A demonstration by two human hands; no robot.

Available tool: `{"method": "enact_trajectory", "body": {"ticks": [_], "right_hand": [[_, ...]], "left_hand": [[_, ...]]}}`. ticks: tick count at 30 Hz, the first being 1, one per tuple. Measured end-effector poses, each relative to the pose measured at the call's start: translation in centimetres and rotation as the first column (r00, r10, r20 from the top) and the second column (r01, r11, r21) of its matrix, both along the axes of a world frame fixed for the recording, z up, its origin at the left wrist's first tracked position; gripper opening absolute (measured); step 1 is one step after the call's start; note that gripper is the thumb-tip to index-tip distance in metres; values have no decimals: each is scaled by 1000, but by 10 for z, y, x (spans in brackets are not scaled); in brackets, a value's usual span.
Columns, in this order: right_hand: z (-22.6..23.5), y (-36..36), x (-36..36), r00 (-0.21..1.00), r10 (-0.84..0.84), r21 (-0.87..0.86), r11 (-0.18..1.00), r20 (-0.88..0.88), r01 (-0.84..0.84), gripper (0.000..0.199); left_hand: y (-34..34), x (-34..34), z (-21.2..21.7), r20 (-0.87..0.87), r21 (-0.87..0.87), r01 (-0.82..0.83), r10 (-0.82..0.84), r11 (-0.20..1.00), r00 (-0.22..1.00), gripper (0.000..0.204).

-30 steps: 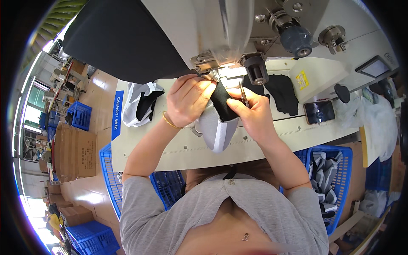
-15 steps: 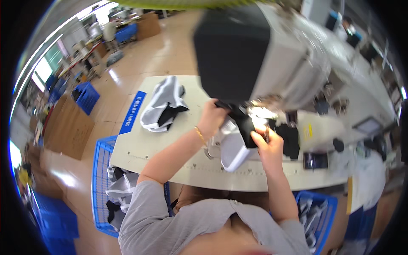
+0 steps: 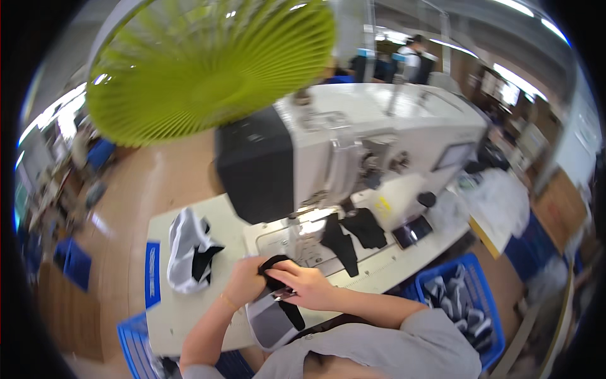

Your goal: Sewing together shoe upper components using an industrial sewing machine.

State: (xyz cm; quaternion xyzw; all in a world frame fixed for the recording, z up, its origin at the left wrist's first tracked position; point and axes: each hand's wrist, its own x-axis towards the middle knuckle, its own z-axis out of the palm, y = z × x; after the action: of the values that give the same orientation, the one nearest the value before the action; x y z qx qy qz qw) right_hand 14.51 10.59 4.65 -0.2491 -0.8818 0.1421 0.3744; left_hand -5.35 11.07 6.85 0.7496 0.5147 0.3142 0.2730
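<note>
Near the front edge of the table, my left hand is closed on the black edge of a grey-and-black fabric piece, shaped like a shoe upper. My right hand meets it there, fingers bent over the same black edge. A small shiny metal tool shows beneath the right fingers; its kind is hard to make out. The lower grey part of the piece hangs toward my lap. Left of my hands lies a similar white-and-black piece on the table.
A sewing machine stands behind my hands, with black cloth pieces and a phone by it. A green fan cover hangs at upper left. Blue baskets stand at the left and right, the right one holding fabric pieces.
Both hands have drawn the fabric piece away from the sewing machine's needle area toward my body, and now they are close together. My view has swung to the right, bringing in the green fan cover.
</note>
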Motion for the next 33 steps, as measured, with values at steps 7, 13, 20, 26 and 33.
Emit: {"method": "enact_trajectory", "body": {"ticks": [7, 13, 20, 26, 33], "right_hand": [[-29, 7, -12, 976, -141, -22, 989, 163, 147, 44], [-54, -2, 15, 967, -195, -43, 978, 165, 204, 30], [-92, -49, 53, 980, -152, -254, 960, -124, 117, 33], [-100, -75, 111, 993, -109, -133, 986, -52, 101, 25], [-62, -63, 111, 853, -313, -220, 946, -417, 239, 36]], "left_hand": [[14, -10, -29, 39, -116, 123, -119, 986, 992, 20], [31, -9, -83, 360, -340, 327, -199, 882, 911, 21], [38, 5, -78, 40, -88, 257, -254, 963, 966, 21], [19, 16, -70, 8, -92, 204, -205, 975, 979, 18], [-10, 69, -62, -264, 149, 217, -173, 965, 949, 19]]}}
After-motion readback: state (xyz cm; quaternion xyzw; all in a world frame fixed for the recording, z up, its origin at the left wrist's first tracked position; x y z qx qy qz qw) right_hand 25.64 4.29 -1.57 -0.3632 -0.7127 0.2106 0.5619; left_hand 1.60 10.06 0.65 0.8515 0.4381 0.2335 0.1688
